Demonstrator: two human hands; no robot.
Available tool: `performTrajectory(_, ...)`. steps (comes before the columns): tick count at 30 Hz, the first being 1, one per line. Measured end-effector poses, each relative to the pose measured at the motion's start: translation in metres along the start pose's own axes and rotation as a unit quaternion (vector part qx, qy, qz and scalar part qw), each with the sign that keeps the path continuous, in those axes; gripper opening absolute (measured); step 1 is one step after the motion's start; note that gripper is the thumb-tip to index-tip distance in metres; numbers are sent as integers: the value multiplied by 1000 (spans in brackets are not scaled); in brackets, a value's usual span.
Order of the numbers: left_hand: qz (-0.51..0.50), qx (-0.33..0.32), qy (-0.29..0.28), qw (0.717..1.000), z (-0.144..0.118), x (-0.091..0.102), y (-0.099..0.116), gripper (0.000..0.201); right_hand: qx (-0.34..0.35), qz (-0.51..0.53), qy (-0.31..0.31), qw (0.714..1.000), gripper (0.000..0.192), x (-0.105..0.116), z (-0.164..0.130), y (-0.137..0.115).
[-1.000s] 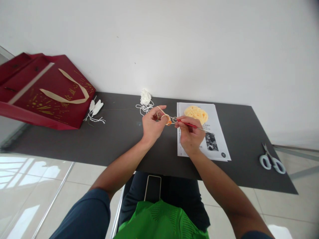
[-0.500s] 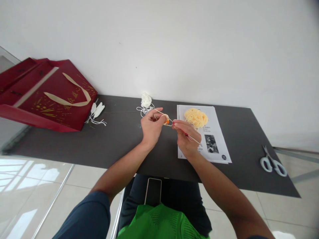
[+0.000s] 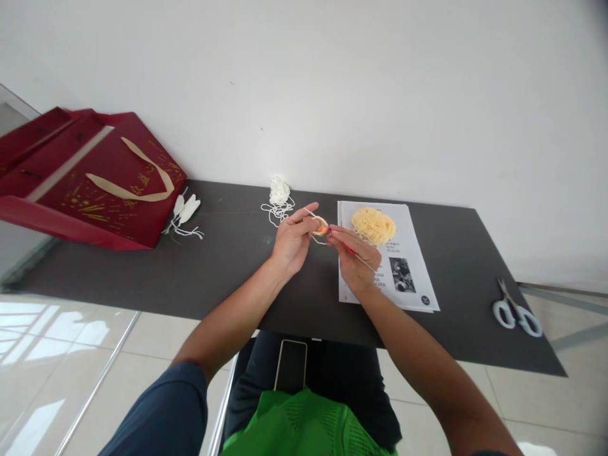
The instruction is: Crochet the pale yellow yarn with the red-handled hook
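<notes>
My left hand [image 3: 291,240] pinches a small orange crochet piece [image 3: 320,227] above the dark table [image 3: 223,266], with pale yellow yarn running over its raised forefinger. My right hand [image 3: 355,261] grips a red-handled crochet hook [image 3: 349,249], whose tip meets the orange piece. The two hands almost touch. Just beyond my right hand, a loose heap of yellow yarn [image 3: 373,225] lies on a printed sheet of paper [image 3: 407,278].
A white yarn tangle [image 3: 278,192] lies at the table's far edge by the wall. A red gift bag [image 3: 90,180] lies flat at the left with white tags [image 3: 185,210] beside it. Scissors [image 3: 517,311] rest at the right end. A phone [image 3: 291,365] sits on my lap.
My right hand has drawn the hook in toward the orange piece and turned it downward. My left forefinger has lifted and straightened. The hands are closer together.
</notes>
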State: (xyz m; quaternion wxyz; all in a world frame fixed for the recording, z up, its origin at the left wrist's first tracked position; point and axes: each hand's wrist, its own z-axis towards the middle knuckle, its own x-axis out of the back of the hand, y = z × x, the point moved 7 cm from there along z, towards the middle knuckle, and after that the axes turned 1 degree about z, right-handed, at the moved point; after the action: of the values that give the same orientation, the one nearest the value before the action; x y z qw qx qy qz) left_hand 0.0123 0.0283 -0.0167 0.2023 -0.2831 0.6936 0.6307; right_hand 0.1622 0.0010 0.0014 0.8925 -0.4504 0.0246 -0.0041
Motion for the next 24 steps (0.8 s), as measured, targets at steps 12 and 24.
performTrajectory(12, 142, -53, 12, 988, -2, 1, 7, 52, -69, 90, 46, 993, 11, 14, 15, 10)
performTrajectory(24, 340, -252, 36, 905, -19, -8, 27, 31, -99, 64, 86, 989, 9, 19, 10, -1)
